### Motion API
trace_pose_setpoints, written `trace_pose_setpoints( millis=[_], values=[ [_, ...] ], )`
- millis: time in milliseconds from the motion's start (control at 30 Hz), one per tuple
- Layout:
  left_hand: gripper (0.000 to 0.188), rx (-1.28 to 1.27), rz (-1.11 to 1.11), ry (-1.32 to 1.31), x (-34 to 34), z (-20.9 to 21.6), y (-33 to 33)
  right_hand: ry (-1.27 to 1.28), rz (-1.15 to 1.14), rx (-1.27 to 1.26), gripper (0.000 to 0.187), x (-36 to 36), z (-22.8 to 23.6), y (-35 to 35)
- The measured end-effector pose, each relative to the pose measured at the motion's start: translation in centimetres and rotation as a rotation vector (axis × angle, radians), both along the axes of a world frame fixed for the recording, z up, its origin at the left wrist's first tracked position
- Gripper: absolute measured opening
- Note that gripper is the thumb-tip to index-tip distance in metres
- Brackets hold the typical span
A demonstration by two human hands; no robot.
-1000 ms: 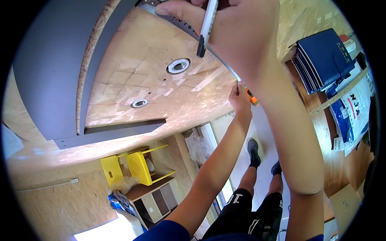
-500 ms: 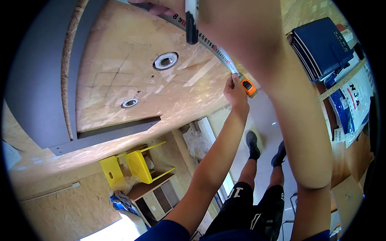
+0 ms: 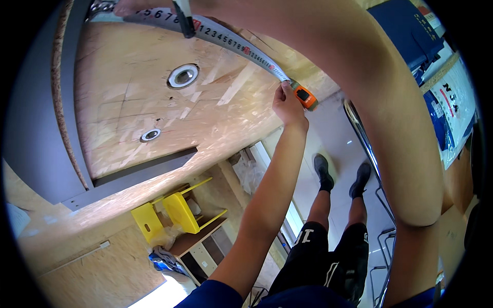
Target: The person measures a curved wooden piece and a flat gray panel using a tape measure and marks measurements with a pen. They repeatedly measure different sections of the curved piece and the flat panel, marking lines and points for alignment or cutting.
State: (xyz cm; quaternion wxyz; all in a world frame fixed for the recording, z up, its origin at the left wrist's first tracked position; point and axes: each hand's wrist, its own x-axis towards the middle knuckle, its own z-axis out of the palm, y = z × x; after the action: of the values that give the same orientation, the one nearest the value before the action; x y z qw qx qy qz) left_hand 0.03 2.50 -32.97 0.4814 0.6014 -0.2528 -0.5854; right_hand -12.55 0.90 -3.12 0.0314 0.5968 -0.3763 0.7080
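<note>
An orange and black tape measure (image 3: 304, 97) hangs at my left hand (image 3: 290, 107). That hand is closed, with thumb and fingers pinching the blade just by the case. The pulled-out steel blade (image 3: 226, 40), with black and red marks, curves up to the upper left. There, at the upper edge, my right hand (image 3: 149, 3) is closed at the blade's far part, largely cut off by the frame. A white marker with a black tip (image 3: 186, 23) points down from that hand across the blade. Beside its fingertips is a shiny metal piece (image 3: 102, 6).
A wooden board (image 3: 128, 97) with two round white-rimmed fittings (image 3: 183, 76) lies beside a grey curved panel (image 3: 36, 118). Below are a yellow chair (image 3: 179, 211) and a small cabinet (image 3: 205, 256). At right are dark blue folders (image 3: 405, 31), plastic-wrapped packages (image 3: 452, 113) and a metal frame (image 3: 362, 131).
My right hand has moved left with the marker and the blade's end, and more of the blade shows. My left hand and the case have shifted slightly up and left in the picture.
</note>
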Motion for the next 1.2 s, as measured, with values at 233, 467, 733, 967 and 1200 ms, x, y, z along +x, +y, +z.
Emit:
trace_pose_setpoints(
  millis=[233,467,733,967,1200],
  values=[
    [0.027,0.045,-0.020,-0.046,-0.7,1.0,0.3,0.046,0.074,0.177,0.028,-1.5,-1.1,0.9],
    [0.029,-0.050,-0.037,0.045,-0.3,0.2,0.1,-0.148,0.190,0.292,0.025,-0.4,-5.8,3.4],
    [0.026,0.001,-0.055,0.043,-0.2,1.3,0.5,-0.189,-0.011,0.291,0.025,1.9,-8.7,0.7],
    [0.017,0.080,0.071,0.594,-0.3,2.7,0.2,-0.186,-0.149,0.313,0.032,3.8,-11.8,4.0],
    [0.028,-0.046,-0.081,0.046,0.4,0.7,2.3,-0.350,-0.144,0.573,0.062,5.3,-22.7,12.0]
  ],
)
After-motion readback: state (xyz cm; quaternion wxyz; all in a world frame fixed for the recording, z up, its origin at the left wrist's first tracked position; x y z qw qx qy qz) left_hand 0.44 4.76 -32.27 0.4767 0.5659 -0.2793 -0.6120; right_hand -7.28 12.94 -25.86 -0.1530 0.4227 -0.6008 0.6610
